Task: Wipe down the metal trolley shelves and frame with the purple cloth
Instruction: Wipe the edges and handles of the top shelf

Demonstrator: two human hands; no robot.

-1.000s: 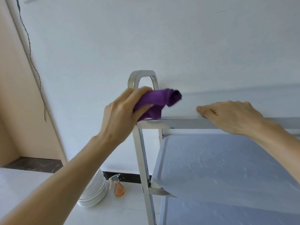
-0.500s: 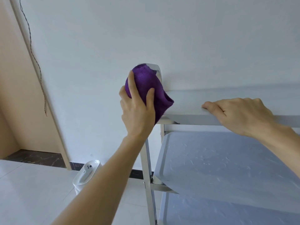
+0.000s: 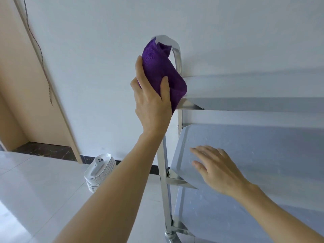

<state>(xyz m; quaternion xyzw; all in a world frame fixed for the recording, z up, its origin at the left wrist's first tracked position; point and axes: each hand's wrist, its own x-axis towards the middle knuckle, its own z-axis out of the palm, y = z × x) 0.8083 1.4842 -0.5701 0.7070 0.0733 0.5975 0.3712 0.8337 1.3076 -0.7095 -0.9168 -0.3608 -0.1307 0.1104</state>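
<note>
Trolley (image 3: 245,155), steel, stands against the white wall (image 3: 175,18), its looped handle (image 3: 177,50) rising at the left end. Left hand (image 3: 152,100) grips the purple cloth (image 3: 161,71) bunched round that handle. Right hand (image 3: 215,169) hovers spread-fingered at the middle shelf (image 3: 263,151). Stacked white plates (image 3: 101,174) sit on the floor.

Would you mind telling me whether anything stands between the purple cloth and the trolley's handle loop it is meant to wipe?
Nothing visible does. The left hand already presses the purple cloth against the handle loop, with no gap showing. The right hand is lower, over the middle shelf, clear of the cloth.
</note>
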